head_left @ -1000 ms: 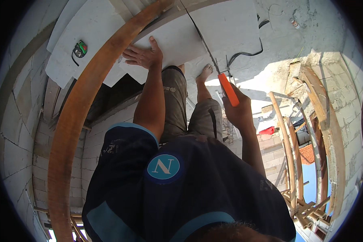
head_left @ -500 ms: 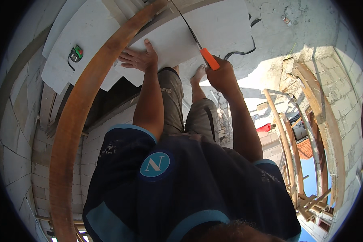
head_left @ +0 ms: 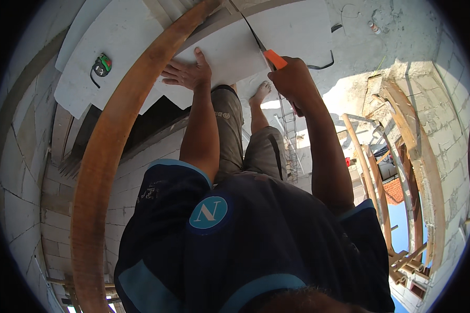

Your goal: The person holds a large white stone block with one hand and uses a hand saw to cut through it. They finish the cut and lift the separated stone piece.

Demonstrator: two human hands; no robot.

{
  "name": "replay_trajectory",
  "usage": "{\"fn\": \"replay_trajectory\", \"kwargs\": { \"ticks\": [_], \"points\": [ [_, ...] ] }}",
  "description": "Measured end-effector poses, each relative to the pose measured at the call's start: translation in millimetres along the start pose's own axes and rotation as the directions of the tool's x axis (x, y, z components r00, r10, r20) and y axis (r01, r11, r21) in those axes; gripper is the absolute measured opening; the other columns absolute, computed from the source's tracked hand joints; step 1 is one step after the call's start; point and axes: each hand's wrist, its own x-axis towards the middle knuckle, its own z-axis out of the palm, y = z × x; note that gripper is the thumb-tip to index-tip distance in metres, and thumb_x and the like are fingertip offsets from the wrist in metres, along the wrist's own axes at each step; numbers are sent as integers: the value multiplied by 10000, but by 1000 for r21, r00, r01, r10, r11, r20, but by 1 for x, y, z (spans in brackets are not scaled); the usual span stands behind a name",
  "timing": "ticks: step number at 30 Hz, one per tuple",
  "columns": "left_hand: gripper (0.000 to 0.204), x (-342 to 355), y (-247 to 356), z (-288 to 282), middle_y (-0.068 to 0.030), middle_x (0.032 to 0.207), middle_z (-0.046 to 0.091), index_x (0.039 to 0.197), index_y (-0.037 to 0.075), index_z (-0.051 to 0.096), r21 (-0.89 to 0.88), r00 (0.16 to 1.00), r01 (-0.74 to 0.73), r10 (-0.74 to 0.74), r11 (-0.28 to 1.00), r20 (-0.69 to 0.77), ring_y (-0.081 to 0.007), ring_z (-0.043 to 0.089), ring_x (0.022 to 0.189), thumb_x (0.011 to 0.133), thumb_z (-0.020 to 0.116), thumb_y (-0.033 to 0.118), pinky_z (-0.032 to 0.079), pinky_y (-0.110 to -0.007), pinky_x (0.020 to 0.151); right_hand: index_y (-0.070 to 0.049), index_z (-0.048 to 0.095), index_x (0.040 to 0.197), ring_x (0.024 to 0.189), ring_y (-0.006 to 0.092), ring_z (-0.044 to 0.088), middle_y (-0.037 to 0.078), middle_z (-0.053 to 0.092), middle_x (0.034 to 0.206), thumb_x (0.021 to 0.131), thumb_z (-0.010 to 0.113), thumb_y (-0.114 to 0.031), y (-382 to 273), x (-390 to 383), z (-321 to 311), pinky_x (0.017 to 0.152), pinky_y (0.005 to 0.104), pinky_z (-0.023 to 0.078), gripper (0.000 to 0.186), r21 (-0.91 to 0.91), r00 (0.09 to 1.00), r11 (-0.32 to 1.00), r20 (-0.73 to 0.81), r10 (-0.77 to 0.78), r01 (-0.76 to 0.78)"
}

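My right hand (head_left: 292,81) is wrapped around the orange handle of a hand saw (head_left: 256,37). Its thin blade runs away from me to the upper edge of the view, along a pale grey board (head_left: 292,26); the far end of the blade is cut off. With fingers spread and thumb out, my left hand (head_left: 189,72) rests on the board, left of the saw. A green and black tape measure (head_left: 102,64) lies further left on a pale sheet, with a short dark strip beside it.
A long brown wooden beam (head_left: 102,156) crosses the left side, close to my left hand. My bare foot (head_left: 260,93) stands below the board's edge. At right are timber poles (head_left: 368,172) and a block wall (head_left: 441,104). A small bottle (head_left: 374,27) lies on the concrete floor.
My right hand and the saw have moved away from me and slightly to the right. My left hand stays on the board, while the whole view has shifted a little.
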Motion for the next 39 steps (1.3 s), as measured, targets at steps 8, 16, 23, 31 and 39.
{"fn": "replay_trajectory", "kwargs": {
  "ticks": [8,16,23,31,39],
  "points": [
    [1267,2,0,0,-390,1661,38,1628,-62,29,23,998,10,-11,1000,69,-574,14,1550,879,337,913,51,-767,1171,-5,623,1376,1052,405,732,272,735,1083,844,626,-34,53,-144,-5,916,441,561,532,58,979,989,-161,-123,134],
    [1293,-6,-16,-6,-400,1657,38,1624,-75,35,14,993,76,-77,997,90,-578,3,1550,865,341,927,36,-752,1185,25,661,1093,754,262,686,160,685,810,872,642,-56,13,-29,12,718,393,540,236,-59,988,993,-107,-108,102],
    [1271,6,0,4,-395,1657,46,1620,-74,66,-3,997,40,-39,999,68,-573,6,1552,875,376,907,25,-752,1184,31,667,1078,755,283,671,199,684,816,876,593,-44,-5,-44,-1,738,418,537,228,2,991,999,-132,-38,38],
    [1269,13,-14,6,-384,1653,88,1608,-93,94,59,999,30,-32,998,28,-578,26,1546,877,370,907,51,-756,1181,20,630,1318,888,397,745,252,737,935,869,594,-35,28,-111,14,794,466,568,455,-109,928,954,-222,-298,280],
    [1260,10,-12,9,-383,1649,99,1614,-78,102,57,1000,1,-2,998,8,-589,34,1541,876,354,912,49,-761,1177,26,661,1056,828,479,700,285,692,827,873,596,-78,-22,-3,-3,710,491,540,221,-35,1000,999,10,18,-18]
  ]
}}
